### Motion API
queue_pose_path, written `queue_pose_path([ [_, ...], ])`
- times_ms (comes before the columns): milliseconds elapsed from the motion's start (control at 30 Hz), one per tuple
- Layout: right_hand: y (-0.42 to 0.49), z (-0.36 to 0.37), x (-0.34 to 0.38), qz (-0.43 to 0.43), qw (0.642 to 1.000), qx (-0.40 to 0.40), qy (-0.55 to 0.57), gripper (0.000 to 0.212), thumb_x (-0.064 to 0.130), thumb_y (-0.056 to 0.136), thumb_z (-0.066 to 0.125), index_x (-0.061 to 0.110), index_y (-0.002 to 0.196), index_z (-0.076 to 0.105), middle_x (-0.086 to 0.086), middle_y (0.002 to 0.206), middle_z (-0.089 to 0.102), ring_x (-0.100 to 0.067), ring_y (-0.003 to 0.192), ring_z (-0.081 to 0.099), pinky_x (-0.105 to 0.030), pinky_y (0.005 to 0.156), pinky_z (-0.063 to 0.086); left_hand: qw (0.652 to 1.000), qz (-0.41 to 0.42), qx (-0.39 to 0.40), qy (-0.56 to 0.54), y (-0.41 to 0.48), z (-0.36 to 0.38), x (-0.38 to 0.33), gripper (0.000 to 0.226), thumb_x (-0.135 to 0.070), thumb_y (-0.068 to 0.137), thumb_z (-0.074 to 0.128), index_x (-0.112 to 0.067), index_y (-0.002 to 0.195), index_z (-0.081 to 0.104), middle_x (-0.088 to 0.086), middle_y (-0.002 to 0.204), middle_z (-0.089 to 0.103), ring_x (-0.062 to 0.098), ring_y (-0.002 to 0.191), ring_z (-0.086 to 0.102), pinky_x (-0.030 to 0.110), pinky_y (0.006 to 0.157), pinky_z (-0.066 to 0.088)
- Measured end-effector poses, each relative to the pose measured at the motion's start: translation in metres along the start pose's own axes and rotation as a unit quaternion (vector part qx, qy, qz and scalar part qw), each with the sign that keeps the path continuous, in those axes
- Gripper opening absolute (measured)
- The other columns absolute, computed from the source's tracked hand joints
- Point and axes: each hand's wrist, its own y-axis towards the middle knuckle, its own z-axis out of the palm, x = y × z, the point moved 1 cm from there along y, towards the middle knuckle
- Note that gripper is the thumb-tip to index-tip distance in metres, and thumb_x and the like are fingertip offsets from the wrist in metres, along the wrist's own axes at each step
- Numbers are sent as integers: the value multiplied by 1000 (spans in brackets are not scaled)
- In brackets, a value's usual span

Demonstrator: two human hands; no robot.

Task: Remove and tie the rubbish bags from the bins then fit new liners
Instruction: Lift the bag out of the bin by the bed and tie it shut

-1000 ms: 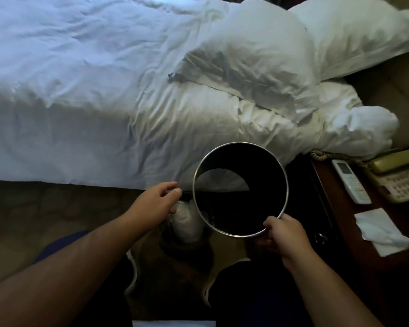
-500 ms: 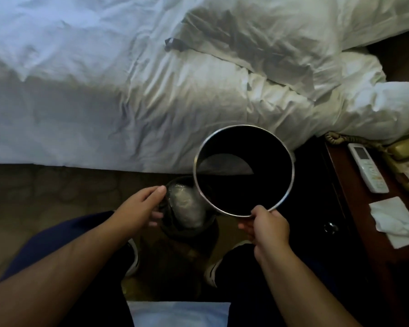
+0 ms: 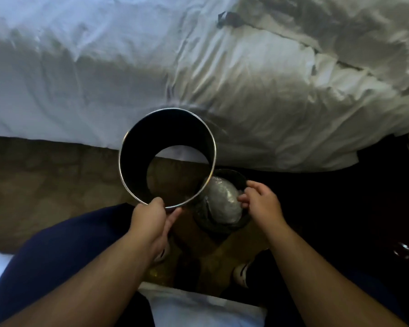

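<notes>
A: Nearest first. What is at the feet?

B: A white shoe [image 3: 242, 272] on the carpeted floor [image 3: 45, 185]. Just beyond it stands the small black bin [image 3: 230, 173], upright, mouth up. The rubbish bag [image 3: 222, 202], grey and shiny, sits inside it and bulges at the mouth.

A: Hands?

B: Left hand [image 3: 151, 218] grips the near edge of a black sleeve [image 3: 137, 166] with a bright metal rim, fingers curled round it. Right hand [image 3: 261, 205] has its fingers bent, tips at the bag's right-hand edge by the bin rim. Whether they pinch the film, cannot tell.

A: The relation that matters?

B: The bag lies directly ahead of the right hand, at its fingertips. The left hand is off to the bin's left and occupied. The bin's axis is vertical, so the bag's way out is straight up. The sleeve is held off the floor, tilted, open at both ends; carpet and bedding show through it. Its right edge overlaps the bin's left rim in this view.

A: Judgement?

B: The right hand is the one placed to gather and lift the bag. The sleeve probably wants setting aside, leftward, to clear the lift and free the left hand for tying.

A: Farthest?

B: The bed [image 3: 104, 74], its rumpled white bedding hanging over the side, behind both.
</notes>
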Motion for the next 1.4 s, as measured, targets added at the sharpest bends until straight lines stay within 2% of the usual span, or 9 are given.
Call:
queue_pose_path([
  [233,35,-15,-24,60,989,-71,-116,39,20,95,61,11,133,57,-12,128,61,-28,111,59,-29,81,41,980,-13,-103,-170,35,-4,-7,50,-2,94,47,-15,142,42,26,123,57,34,94,71,29,57,60],
  [500,65,13,-57,130,983,-61,-116,78,20,88,73,3,151,30,-15,144,51,-36,129,52,-39,101,46,975,-15,-178,-133,106,-4,1,48,-3,97,50,-16,142,44,21,125,57,32,94,68,30,57,61],
  [633,87,16,-83,155,981,-69,-96,88,19,85,77,0,152,23,-18,145,51,-37,130,52,-46,107,44,974,-15,-195,-114,155,1,21,43,-4,98,51,-15,139,48,17,128,55,31,97,67,34,70,63],
  [867,110,15,-123,185,978,-88,-37,90,21,84,78,3,153,24,-15,139,56,-33,124,57,-49,105,48,974,-30,-200,-99,203,7,52,37,1,100,44,-7,136,47,18,121,58,36,101,67,38,83,60],
  [1000,116,15,-138,195,979,-67,-8,63,18,85,75,12,140,45,-10,126,65,-30,111,64,-52,99,53,975,-67,-187,-102,223,0,72,37,-8,102,45,-4,139,45,19,108,63,30,90,71,35,77,62],
  [1100,118,17,-143,189,978,-66,-61,25,14,90,65,11,114,68,-16,115,71,-34,104,66,-47,95,54,989,-104,-96,34,234,-9,90,68,-47,89,65,-21,147,40,3,130,54,27,113,64,40,87,57],
  [1167,116,13,-142,188,967,-103,-134,24,19,93,64,2,109,71,-20,113,70,-36,106,65,-31,85,48,976,-141,1,164,231,-1,101,89,-64,69,76,-27,143,45,-4,136,55,25,125,56,41,95,49],
  [1267,110,4,-136,172,951,-149,-210,35,32,94,67,-2,96,73,-20,103,72,-33,100,66,-26,72,36,956,-126,62,258,225,19,109,49,-49,87,68,-22,126,61,1,121,70,21,112,65,39,92,52],
  [1400,98,-2,-123,152,952,-180,-196,25,28,88,74,14,74,59,-10,81,64,-27,79,59,-27,67,38,913,53,-41,402,223,22,110,24,-37,87,73,-16,97,69,5,91,73,25,89,70,36,74,58],
])
